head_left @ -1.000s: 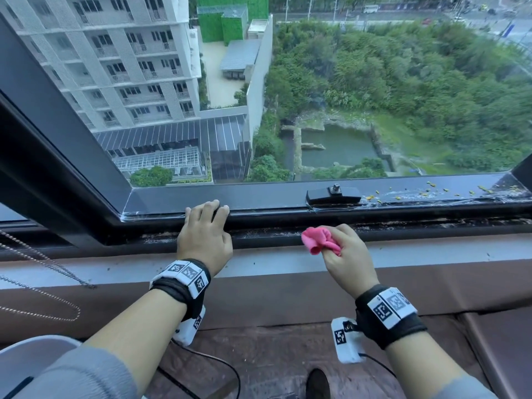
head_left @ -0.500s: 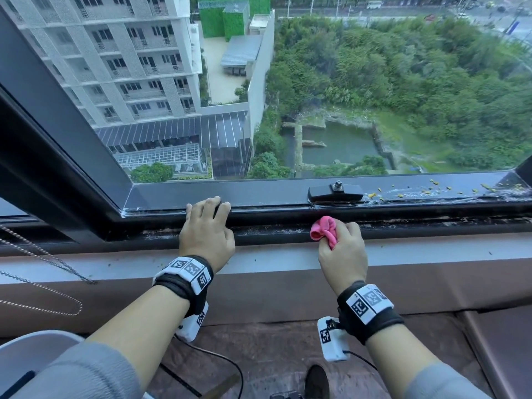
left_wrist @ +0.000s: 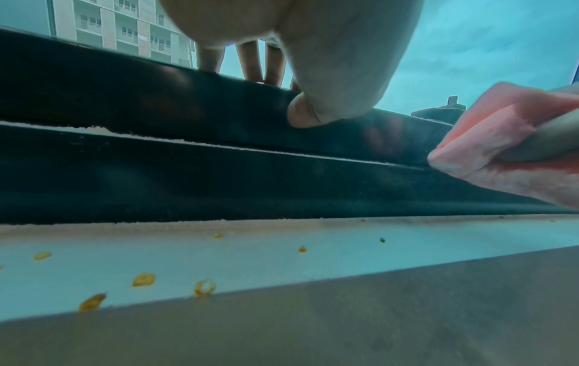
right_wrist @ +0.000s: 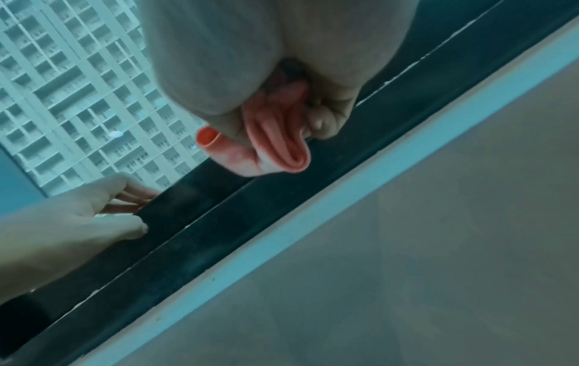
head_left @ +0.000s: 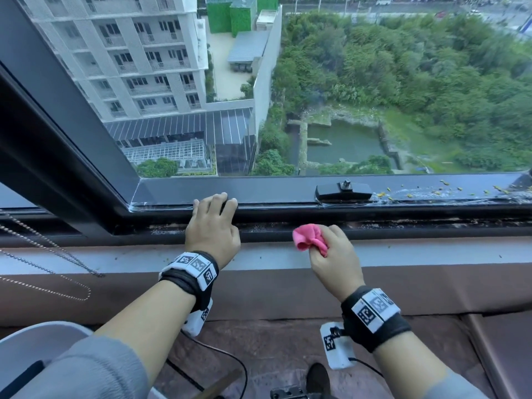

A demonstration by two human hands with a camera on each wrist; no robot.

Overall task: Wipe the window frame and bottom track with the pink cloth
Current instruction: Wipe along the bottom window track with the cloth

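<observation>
Right hand [head_left: 335,253] curled tight round the bunched cloth [head_left: 309,237], a loose wad poking out past the thumb, just at the near lip of the track [head_left: 403,224]. Left hand [head_left: 213,226] flat, fingers straight over the frame [head_left: 273,194], thumb pressed to its inner face, gripping nothing. Likely trouble: wad too bulky to reach the track's groove, so only skimming the lip and leaving the grit. Loose folds apt to snag on the latch [head_left: 344,191]. Yellow crumbs [head_left: 443,182] at the right liable to be pushed down onto the ledge [head_left: 431,256], not lifted away.
</observation>
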